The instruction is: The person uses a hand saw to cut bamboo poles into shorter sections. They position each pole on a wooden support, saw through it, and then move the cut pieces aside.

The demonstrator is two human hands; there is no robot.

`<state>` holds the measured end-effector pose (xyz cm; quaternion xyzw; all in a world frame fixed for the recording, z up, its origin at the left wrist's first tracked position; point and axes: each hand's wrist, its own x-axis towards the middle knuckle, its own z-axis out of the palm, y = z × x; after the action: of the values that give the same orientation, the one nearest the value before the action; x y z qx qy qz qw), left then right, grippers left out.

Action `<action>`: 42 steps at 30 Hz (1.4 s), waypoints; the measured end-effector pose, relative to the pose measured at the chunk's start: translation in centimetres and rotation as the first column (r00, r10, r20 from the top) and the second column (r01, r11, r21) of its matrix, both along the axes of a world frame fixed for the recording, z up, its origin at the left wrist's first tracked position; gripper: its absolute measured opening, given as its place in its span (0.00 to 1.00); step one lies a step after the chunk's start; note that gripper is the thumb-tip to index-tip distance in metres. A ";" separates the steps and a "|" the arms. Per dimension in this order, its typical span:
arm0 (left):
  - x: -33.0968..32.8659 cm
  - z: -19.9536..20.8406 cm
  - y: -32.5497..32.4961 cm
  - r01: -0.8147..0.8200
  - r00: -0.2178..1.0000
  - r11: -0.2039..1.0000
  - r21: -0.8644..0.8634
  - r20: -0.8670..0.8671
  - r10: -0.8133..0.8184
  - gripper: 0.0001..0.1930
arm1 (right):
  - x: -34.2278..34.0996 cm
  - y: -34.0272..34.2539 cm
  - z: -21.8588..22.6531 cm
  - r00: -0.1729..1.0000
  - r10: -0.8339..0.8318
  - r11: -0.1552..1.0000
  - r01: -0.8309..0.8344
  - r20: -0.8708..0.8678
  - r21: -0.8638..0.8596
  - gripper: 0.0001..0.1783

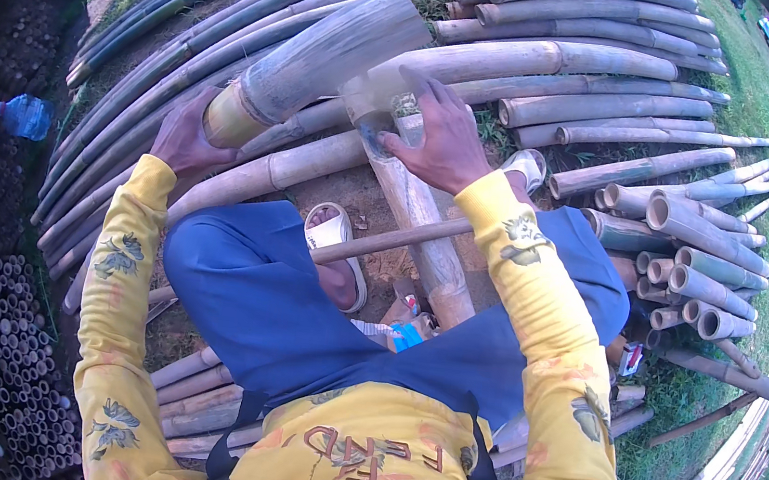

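A thick, short bamboo section is tilted up and to the right in front of me. My left hand is closed around its lower, yellowish end. My right hand is raised just beyond the section's lower right side, with thumb and fingers apart and nothing visible in it. Beneath that hand is the upper end of a bamboo pole, which slopes down between my legs; whether the fingers touch it I cannot tell. A thin stick lies across this pole at a slant.
Long bamboo poles lie in rows at the far left, and more poles are piled at the far right. Cut tubes are stacked at right. White sandals are on my feet. A blue plastic jug is at left.
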<state>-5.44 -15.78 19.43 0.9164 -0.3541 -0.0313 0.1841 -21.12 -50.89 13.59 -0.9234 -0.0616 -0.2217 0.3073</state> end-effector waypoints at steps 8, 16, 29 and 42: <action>0.2 0.6 0.1 0.012 1.000 0.999 -0.042 -0.002 -0.012 0.40 | 10.3 5.0 -6.1 0.957 0.291 0.939 -0.288 -0.013 -0.186 0.33; 1.5 0.5 0.1 0.021 1.000 0.999 -0.024 -0.012 -0.022 0.41 | 13.7 5.3 -9.2 0.886 0.406 0.914 -0.389 0.222 -0.117 0.11; 2.8 2.2 0.5 -0.079 0.990 0.995 -0.065 0.114 0.086 0.40 | 7.9 4.4 -9.5 0.920 0.391 0.821 -0.328 0.041 -0.467 0.40; -0.9 -9.7 -1.9 -0.074 0.997 0.992 0.102 0.015 0.073 0.41 | 5.8 -3.7 -2.9 0.977 -0.006 0.730 0.149 -0.212 0.667 0.25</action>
<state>-6.34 -17.67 9.75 0.9371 -0.3193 -0.0374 0.1358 -15.30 -54.62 10.64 -0.7661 0.0928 -0.1499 0.6180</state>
